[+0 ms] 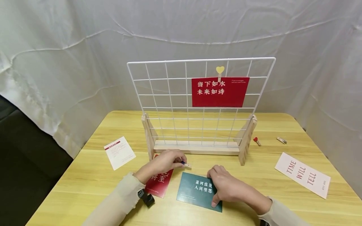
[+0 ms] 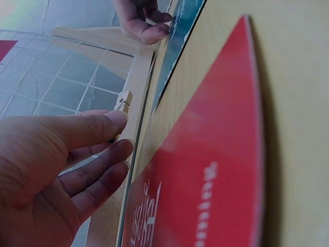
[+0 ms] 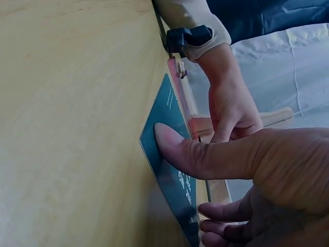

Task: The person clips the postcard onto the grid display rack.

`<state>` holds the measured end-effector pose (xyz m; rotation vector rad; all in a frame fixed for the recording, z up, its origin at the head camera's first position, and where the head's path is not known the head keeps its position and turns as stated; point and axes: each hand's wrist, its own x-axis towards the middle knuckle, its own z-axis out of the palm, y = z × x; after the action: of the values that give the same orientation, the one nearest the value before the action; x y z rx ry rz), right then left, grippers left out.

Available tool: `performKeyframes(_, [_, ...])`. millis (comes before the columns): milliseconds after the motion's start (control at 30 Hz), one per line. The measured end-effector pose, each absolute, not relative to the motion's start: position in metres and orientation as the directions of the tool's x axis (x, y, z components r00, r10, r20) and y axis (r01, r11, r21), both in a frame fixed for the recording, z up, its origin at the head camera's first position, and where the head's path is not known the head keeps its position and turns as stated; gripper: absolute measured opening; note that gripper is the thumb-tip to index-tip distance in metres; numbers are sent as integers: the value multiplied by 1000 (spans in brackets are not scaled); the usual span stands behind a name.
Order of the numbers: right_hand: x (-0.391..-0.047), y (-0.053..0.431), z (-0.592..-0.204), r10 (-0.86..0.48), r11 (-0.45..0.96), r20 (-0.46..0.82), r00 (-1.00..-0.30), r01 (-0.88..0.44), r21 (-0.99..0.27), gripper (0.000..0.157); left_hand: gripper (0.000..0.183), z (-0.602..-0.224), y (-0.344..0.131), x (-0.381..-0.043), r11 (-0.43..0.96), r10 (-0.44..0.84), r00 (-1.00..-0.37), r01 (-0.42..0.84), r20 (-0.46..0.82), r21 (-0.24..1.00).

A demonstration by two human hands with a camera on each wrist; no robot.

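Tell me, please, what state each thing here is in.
Wire grid, upright in wooden stand
Upper red card, clipped to the grid
Yellow heart clip, fastened on that card
Pinched clip, on no card
Left grip, pinching that clip
Green card, unclipped; whether lifted, unclear
Right grip, holding that card
Lower red card, lying partly hidden
White card, lying unclipped
Pink card, lying unclipped
Red heart clip, lying loose
Plain clip, lying loose

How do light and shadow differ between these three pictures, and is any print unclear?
Head view: bright, fairly even, but the green card's smallest print is unreadable; left wrist view: dimmer, bluish, with a hazy bright upper-left corner and dark shadow along the foreground red card's edge; right wrist view: also dim, with soft shadow on the tabletop beside the green card.
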<state>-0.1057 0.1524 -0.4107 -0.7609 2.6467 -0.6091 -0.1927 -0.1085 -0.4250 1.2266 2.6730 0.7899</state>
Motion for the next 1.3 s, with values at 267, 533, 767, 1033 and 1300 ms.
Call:
performKeyframes(267, [-102, 148, -409, -518, 795, -181, -836, -393, -463, 79, 10, -424, -110, -194, 542, 723, -679, 671, 127, 506])
performKeyframes(533, [-106, 151, -409, -517, 798, -183, -836, -393, -456, 87, 10, -423, -112, -193, 541, 719, -684, 660, 120, 520])
performKeyframes(767, [-108, 155, -411, -566, 766, -148, -811, -451, -458, 84, 7, -423, -113, -192, 497, 721, -680, 640, 132, 585])
performKeyframes(1033, [-110, 160, -413, -584, 737, -128, -801, -459, -496, 84, 7, -420, -112, -194, 421, 721, -671, 621, 172, 661])
performKeyframes(1300, [-113, 163, -412, -589, 713, -127, -798, -439, -547, 74, 9, -417, -113, -194, 422, 696, -697, 593, 175, 686])
